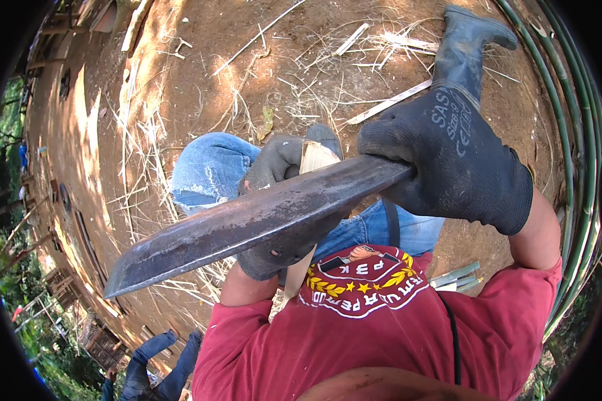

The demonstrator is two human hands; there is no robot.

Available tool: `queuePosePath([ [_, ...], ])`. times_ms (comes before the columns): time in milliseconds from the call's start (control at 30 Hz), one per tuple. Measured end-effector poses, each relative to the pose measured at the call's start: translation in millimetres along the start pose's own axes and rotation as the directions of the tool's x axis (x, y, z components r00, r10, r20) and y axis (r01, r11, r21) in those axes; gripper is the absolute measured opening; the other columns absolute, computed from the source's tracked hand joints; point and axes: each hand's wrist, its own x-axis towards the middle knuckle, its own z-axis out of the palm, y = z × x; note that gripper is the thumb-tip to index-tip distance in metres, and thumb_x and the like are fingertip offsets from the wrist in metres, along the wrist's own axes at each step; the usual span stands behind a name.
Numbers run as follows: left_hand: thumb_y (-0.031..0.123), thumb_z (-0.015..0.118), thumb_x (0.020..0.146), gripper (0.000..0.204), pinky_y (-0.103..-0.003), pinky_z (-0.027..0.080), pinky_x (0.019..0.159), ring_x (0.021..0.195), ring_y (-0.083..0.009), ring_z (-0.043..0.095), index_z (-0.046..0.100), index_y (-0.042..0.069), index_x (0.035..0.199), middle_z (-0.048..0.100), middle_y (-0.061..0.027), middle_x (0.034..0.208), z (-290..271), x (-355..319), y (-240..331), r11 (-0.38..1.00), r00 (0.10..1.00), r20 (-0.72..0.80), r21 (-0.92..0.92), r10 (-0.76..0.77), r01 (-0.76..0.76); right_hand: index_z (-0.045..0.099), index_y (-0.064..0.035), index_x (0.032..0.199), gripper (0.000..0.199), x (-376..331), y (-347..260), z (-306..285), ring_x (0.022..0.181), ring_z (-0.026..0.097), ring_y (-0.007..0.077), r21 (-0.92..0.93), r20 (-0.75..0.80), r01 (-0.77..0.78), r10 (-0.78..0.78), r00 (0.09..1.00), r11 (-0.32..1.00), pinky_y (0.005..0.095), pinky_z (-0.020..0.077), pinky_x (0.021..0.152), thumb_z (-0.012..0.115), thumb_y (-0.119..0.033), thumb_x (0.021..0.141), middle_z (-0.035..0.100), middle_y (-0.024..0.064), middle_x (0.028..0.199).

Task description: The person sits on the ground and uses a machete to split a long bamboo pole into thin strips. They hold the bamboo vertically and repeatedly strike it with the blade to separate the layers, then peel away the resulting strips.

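Note:
My right hand (448,150), in a black work glove, is closed round the grip end of a machete (254,220). The wide, dark, worn blade slants across the view to the lower left, its tip out past my left arm. Behind the blade, my left hand (277,160), also gloved, is closed on a pale split bamboo strip (318,158). The strip's upper end shows above the blade and its lower part runs down in front of my red shirt. The blade hides the middle of the strip and part of my left hand.
Bamboo shavings (144,140) and split pieces (388,103) litter the brown dirt ground. Long green bamboo poles (585,134) lie along the right. My jeans knee (211,170) and rubber boot (461,50) are ahead. Another person's legs (154,367) show at lower left.

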Motion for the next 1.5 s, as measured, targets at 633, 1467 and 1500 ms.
queuePosePath([
  [633,0.013,0.073,0.086,0.028,-0.022,0.046,0.051,0.060,-0.0080,0.058,0.058,-0.003,0.104,0.063,-0.0064,0.077,-7,6,26,0.919,0.945,0.128,-0.227,-0.299,0.322,0.069,-0.0030,0.084,0.015,-22,44,5,0.055,0.058,0.0265,0.268,-0.142,-0.374,0.420,0.896,0.888,0.0403,0.0462,0.056,0.069,-0.018,0.084,0.061,0.0161,0.066],
  [1467,0.043,0.064,0.095,0.051,-0.023,0.040,0.043,0.054,-0.0130,0.055,0.055,0.002,0.124,0.064,-0.0110,0.084,-16,-15,-1,0.959,0.980,0.111,-0.216,-0.162,0.183,0.065,-0.0071,0.087,0.018,-10,19,41,0.073,0.065,0.0374,0.084,-0.134,-0.065,0.076,0.988,0.994,0.0441,0.0486,0.062,0.075,-0.017,0.076,0.062,0.0164,0.075],
  [1500,0.042,0.065,0.094,0.051,-0.023,0.040,0.043,0.052,-0.0125,0.054,0.056,0.000,0.122,0.064,-0.0112,0.083,-15,-15,3,0.947,0.980,0.126,-0.265,-0.154,0.183,0.065,-0.0087,0.085,0.016,-9,30,44,0.072,0.066,0.0370,0.016,-0.092,-0.158,0.159,0.983,0.987,0.0464,0.0505,0.062,0.071,-0.022,0.080,0.063,0.0156,0.073],
])
